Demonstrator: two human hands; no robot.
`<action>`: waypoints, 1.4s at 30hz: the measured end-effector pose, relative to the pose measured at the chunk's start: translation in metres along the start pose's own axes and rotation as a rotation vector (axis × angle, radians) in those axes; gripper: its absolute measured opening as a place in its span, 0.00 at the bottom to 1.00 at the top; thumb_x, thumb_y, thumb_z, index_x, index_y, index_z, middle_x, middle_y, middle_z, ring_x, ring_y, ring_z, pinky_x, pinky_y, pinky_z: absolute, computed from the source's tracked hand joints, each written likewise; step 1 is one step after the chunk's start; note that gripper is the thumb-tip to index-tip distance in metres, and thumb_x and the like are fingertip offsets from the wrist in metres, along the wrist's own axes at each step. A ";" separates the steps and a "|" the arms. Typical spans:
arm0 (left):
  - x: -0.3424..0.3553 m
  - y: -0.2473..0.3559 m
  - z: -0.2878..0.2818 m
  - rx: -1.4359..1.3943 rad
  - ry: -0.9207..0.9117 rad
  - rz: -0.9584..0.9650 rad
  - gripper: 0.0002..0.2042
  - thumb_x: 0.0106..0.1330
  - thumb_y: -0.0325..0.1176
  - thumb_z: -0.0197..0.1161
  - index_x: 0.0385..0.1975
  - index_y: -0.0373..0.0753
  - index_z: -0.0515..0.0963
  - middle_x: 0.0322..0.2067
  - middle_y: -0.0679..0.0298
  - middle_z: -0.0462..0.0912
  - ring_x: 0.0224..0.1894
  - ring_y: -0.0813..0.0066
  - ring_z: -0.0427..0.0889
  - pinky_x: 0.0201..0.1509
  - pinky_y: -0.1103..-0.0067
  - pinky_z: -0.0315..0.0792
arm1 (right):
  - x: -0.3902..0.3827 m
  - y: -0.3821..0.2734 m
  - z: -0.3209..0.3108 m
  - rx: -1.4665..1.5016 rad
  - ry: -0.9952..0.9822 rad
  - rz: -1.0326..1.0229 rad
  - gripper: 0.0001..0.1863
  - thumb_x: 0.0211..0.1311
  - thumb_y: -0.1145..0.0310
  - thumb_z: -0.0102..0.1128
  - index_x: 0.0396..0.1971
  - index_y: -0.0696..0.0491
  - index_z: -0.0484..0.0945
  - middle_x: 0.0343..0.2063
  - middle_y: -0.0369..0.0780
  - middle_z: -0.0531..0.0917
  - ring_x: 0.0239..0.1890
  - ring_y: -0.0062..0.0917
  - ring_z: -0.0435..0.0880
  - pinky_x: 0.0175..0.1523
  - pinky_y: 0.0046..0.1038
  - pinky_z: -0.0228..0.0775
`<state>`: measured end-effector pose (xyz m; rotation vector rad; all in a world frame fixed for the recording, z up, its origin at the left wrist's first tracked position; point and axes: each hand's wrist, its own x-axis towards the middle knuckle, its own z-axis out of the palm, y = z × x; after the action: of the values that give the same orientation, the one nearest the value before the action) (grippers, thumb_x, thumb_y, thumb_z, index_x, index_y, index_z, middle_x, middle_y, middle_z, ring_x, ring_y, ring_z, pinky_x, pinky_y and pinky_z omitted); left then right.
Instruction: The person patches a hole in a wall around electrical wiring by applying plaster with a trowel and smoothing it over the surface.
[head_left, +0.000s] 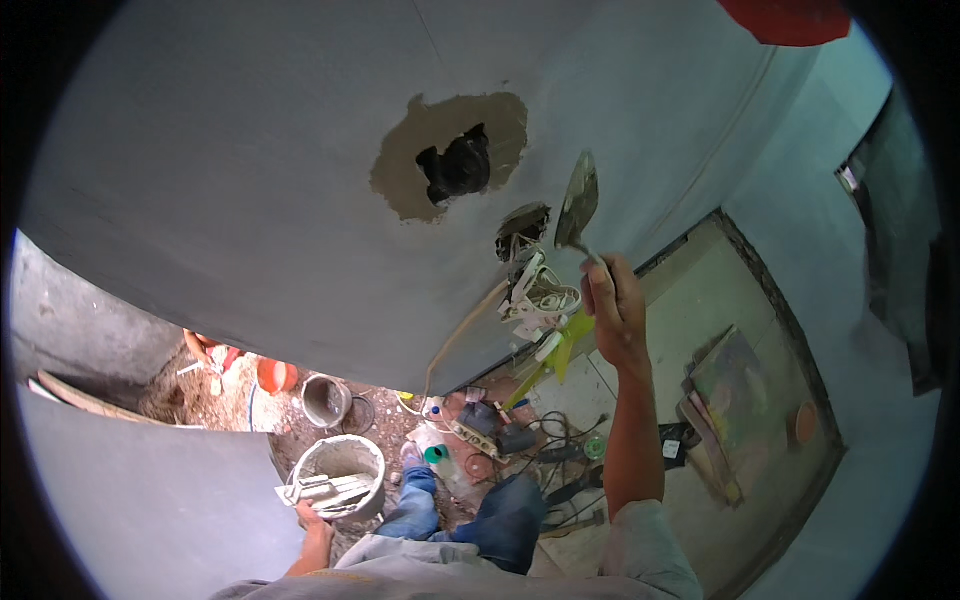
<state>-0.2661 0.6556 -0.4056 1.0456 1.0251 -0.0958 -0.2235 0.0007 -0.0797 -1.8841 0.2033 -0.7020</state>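
Note:
My right hand (620, 310) grips the handle of a metal trowel (577, 200), its blade raised beside the grey wall (250, 140). Left of the blade, fresh grey-brown render (400, 180) surrounds a ragged hole with a dark inside (455, 165). A smaller opening (522, 222) has bundled white cables (545, 295) hanging out. My left hand (312, 520) is low at the rim of a grey bucket (365, 465), fingers closed beside white-smeared flat tools (325, 490) lying across it; what exactly it grips is unclear.
Below are a smaller bucket (325, 400), an orange container (275, 376), a power strip (475, 435), tangled cords and small tools on rubble. Tiled floor (770, 440) at right holds a flat board (730, 400). A low partition (140, 480) stands left; something red (785, 18) is at top right.

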 end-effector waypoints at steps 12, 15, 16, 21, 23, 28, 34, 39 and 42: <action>-0.039 0.003 0.012 -0.001 0.237 0.061 0.29 0.56 0.36 0.51 0.60 0.33 0.69 0.55 0.47 0.76 0.54 0.45 0.79 0.59 0.49 0.75 | 0.071 0.023 0.051 -0.372 0.144 -0.393 0.10 0.76 0.66 0.49 0.42 0.57 0.74 0.25 0.48 0.79 0.26 0.46 0.81 0.30 0.40 0.71; -0.046 0.004 0.019 -0.023 0.187 0.045 0.27 0.56 0.36 0.51 0.57 0.35 0.72 0.52 0.49 0.79 0.50 0.48 0.82 0.52 0.52 0.79 | 0.066 0.021 0.051 -0.350 0.124 -0.389 0.09 0.76 0.67 0.48 0.41 0.57 0.73 0.25 0.48 0.78 0.26 0.46 0.80 0.30 0.40 0.72; -0.050 0.004 0.021 -0.036 0.161 0.038 0.26 0.55 0.36 0.51 0.56 0.36 0.73 0.50 0.51 0.80 0.47 0.49 0.84 0.49 0.53 0.81 | 0.063 0.020 0.052 -0.355 0.118 -0.389 0.09 0.76 0.67 0.49 0.41 0.57 0.73 0.25 0.48 0.78 0.26 0.46 0.80 0.30 0.40 0.72; -0.050 0.003 0.020 -0.020 0.164 0.027 0.26 0.56 0.36 0.50 0.58 0.35 0.72 0.51 0.50 0.79 0.49 0.48 0.83 0.51 0.51 0.81 | 0.060 0.019 0.056 -0.367 0.115 -0.400 0.09 0.76 0.67 0.49 0.41 0.57 0.74 0.24 0.47 0.78 0.25 0.46 0.81 0.30 0.40 0.72; -0.047 0.001 0.018 -0.031 0.146 0.034 0.27 0.56 0.35 0.50 0.58 0.35 0.71 0.51 0.49 0.79 0.51 0.47 0.82 0.53 0.51 0.80 | 0.059 0.017 0.057 -0.365 0.139 -0.401 0.10 0.76 0.66 0.48 0.41 0.57 0.73 0.24 0.47 0.78 0.25 0.45 0.81 0.30 0.40 0.72; -0.035 -0.001 0.006 -0.053 0.098 0.017 0.27 0.56 0.34 0.50 0.58 0.35 0.72 0.52 0.50 0.79 0.52 0.47 0.81 0.56 0.51 0.78 | 0.054 0.006 0.067 -0.362 0.154 -0.374 0.10 0.76 0.65 0.48 0.41 0.57 0.73 0.23 0.47 0.78 0.24 0.45 0.81 0.29 0.39 0.72; -0.033 -0.004 0.001 -0.066 0.072 -0.013 0.27 0.56 0.35 0.50 0.58 0.36 0.72 0.52 0.50 0.79 0.52 0.48 0.81 0.56 0.52 0.78 | 0.055 0.014 0.065 -0.497 0.197 -0.311 0.11 0.76 0.64 0.48 0.41 0.56 0.73 0.24 0.48 0.79 0.25 0.46 0.82 0.29 0.41 0.73; -0.032 -0.005 0.003 -0.086 0.123 0.002 0.26 0.56 0.35 0.50 0.57 0.37 0.73 0.54 0.51 0.79 0.53 0.50 0.81 0.55 0.53 0.79 | 0.075 0.030 0.017 -0.447 0.309 -0.159 0.10 0.75 0.64 0.51 0.42 0.55 0.75 0.27 0.49 0.82 0.27 0.47 0.82 0.32 0.42 0.72; -0.041 -0.009 0.015 -0.063 0.122 -0.003 0.26 0.55 0.36 0.51 0.57 0.37 0.73 0.53 0.51 0.80 0.51 0.50 0.83 0.53 0.55 0.80 | 0.091 0.021 -0.023 -0.427 0.157 -0.274 0.09 0.71 0.66 0.57 0.43 0.55 0.77 0.28 0.47 0.83 0.27 0.45 0.81 0.33 0.38 0.72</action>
<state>-0.2840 0.6233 -0.3797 1.0015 1.1334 -0.0020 -0.1587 -0.0664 -0.0584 -2.2905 0.2084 -1.0594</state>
